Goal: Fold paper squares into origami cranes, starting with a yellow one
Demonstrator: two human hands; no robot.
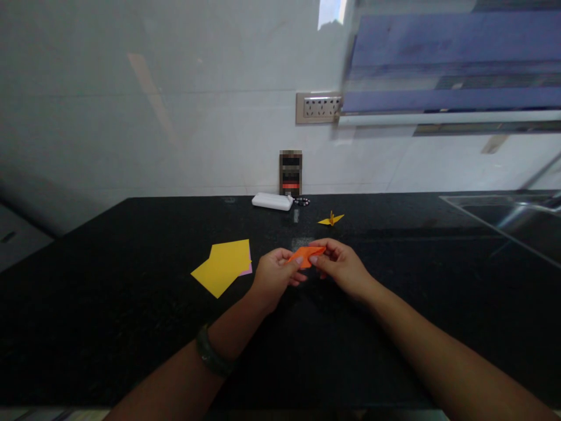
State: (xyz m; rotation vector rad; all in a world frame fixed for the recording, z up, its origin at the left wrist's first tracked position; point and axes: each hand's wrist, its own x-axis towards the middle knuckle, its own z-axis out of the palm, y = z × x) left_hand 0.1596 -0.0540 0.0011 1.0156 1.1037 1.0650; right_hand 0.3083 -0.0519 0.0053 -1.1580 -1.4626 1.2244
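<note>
Just above the dark countertop, a small piece of folded orange paper (303,255) is held between both hands. My left hand (274,275) pinches its left end, thumb on top and fingers beneath. At its right end, my right hand (344,266) grips the paper between thumb and fingers. Yellow paper sheets (225,266) lie overlapping to the left of my left hand, with a strip of pink paper (250,268) showing from under them. Beyond my right hand stands a folded yellow paper crane (332,220).
A black countertop (131,327) runs along a pale wall. Near the wall lie a white, rounded device (272,202) and a beaded strap (302,202), with a blurred-out dark box (290,172) behind. A sink (517,216) is at the right. A socket panel (322,108) is on the wall.
</note>
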